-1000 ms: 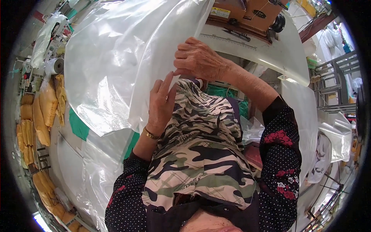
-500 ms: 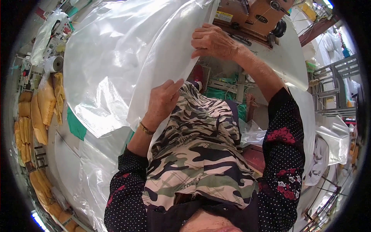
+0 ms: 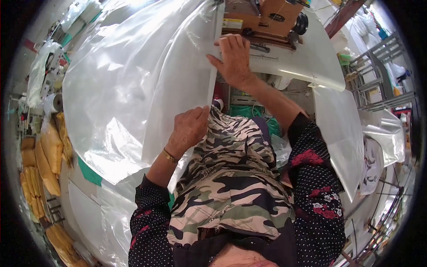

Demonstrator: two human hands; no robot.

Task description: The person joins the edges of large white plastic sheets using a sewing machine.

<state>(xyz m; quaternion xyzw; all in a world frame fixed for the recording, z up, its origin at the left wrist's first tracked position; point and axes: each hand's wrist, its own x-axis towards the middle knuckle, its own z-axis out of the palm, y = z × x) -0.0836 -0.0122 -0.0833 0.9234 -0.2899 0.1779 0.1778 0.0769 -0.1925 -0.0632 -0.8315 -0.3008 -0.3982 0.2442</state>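
A large translucent white plastic sheet [image 3: 120, 84] spreads across the left and middle, its right edge running down from the brown sewing machine [image 3: 271, 20]. Low on that edge, my left hand [image 3: 190, 127] is closed, thumb and fingers pinching the plastic near my lap. Farther up, my right hand [image 3: 235, 60] lies at the same edge just in front of the machine. Its fingers are apart, with the thumb stretched toward the sheet. Where the edge meets the machine's needle area is hard to make out.
The white machine table [image 3: 311, 62] bears a ruler scale and a small dark tool [image 3: 259, 47]. Yellow folded bundles [image 3: 50, 153] line the far left. A grey metal rack [image 3: 384, 73] stands at the right. Camouflage-patterned cloth [image 3: 235, 187] covers my lap.
My right hand has loosened from a closed grip on the sheet edge to spread fingers. The left hand keeps its pinch. The whole view has shifted, with the machine now farther left.
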